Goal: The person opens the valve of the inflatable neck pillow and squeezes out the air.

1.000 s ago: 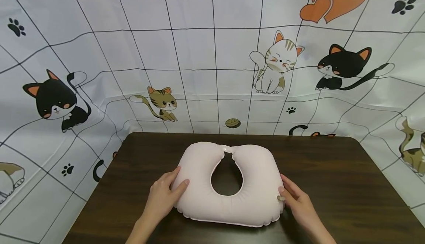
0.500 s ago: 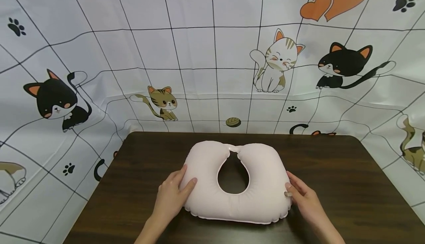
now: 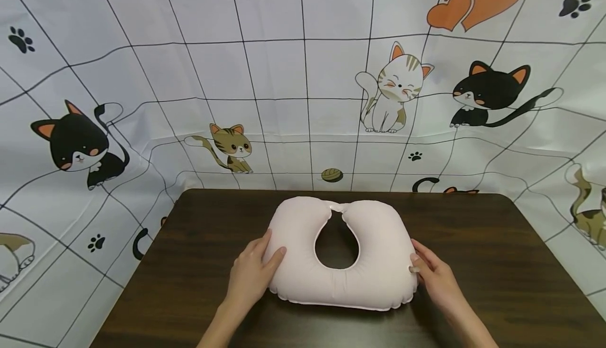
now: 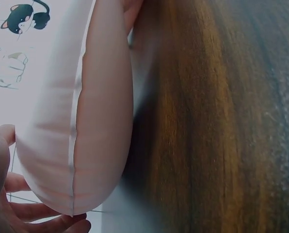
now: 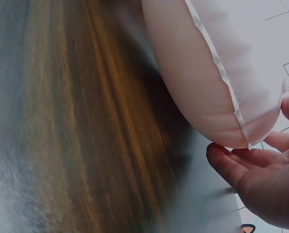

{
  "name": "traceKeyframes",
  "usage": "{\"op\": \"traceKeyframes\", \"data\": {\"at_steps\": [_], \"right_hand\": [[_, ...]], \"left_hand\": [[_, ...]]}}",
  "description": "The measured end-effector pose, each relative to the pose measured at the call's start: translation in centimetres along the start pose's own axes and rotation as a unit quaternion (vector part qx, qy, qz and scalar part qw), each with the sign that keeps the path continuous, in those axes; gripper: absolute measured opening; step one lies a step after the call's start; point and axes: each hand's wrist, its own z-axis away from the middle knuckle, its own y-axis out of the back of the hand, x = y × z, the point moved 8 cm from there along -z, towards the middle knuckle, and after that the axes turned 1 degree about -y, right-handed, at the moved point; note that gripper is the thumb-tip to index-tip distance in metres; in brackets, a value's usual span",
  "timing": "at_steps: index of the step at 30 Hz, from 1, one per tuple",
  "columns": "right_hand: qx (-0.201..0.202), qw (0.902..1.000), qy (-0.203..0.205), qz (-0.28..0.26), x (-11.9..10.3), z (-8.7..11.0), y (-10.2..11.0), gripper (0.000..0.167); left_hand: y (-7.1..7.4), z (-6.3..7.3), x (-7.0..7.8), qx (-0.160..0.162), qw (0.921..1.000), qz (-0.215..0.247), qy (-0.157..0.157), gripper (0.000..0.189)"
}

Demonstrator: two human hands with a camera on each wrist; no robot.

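A pale pink inflated U-shaped neck pillow (image 3: 341,287) is held over the table, its two ends meeting at a narrow strip on the far side. My left hand (image 3: 250,274) grips its left side, thumb on top and fingers around the edge. On the opposite side my right hand (image 3: 437,277) holds it the same way, thumb beside a small valve (image 3: 414,269). In the left wrist view the pillow's seam (image 4: 75,121) runs along its side, with left fingers (image 4: 35,211) around the end. Right fingers (image 5: 229,162) bear on the pillow's underside in the right wrist view.
The dark wood-grain table (image 3: 189,264) reaches back to a white curtain (image 3: 279,74) printed with cats, hearts and grid lines. The curtain also hangs along the left and right sides of the table.
Both hands have carried the pillow to the right and slightly away, toward the back of the table. The grip on both sides looks the same.
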Motion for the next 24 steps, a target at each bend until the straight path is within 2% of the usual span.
{"op": "traceKeyframes", "data": {"at_steps": [5,9,11,13,15,18,21,24], "right_hand": [[-0.002,1.0000,0.006,-0.002,-0.4,-0.3,0.2,0.053],[0.005,0.9998,0.018,0.012,-0.9,-0.3,0.9,0.053],[0.025,0.9984,0.047,0.020,-1.3,0.0,1.4,0.052],[0.050,0.9933,0.100,0.030,-1.9,0.6,1.8,0.048],[0.076,0.9826,0.159,0.057,-2.7,1.4,1.9,0.044],[0.112,0.9583,0.235,0.118,-3.8,2.6,1.8,0.049],[0.144,0.9348,0.279,0.167,-4.5,3.3,1.7,0.053],[0.161,0.9215,0.303,0.182,-4.7,3.6,1.7,0.055]], "left_hand": [[-0.1,-0.2,0.1,0.000,0.9999,-0.014,-0.001,0.064],[-0.2,-0.5,0.5,-0.012,0.9996,-0.026,0.000,0.067],[-0.3,-0.6,0.7,-0.019,0.9995,-0.027,0.000,0.067],[-0.3,-0.7,1.0,-0.020,0.9994,-0.030,-0.005,0.068],[-0.3,-0.7,1.4,-0.019,0.9990,-0.036,-0.019,0.070],[-0.1,-0.8,2.5,-0.014,0.9969,-0.044,-0.063,0.070],[-0.1,-1.0,4.0,-0.007,0.9913,-0.061,-0.116,0.069],[-0.3,-1.2,5.1,0.002,0.9849,-0.087,-0.149,0.070]]}}
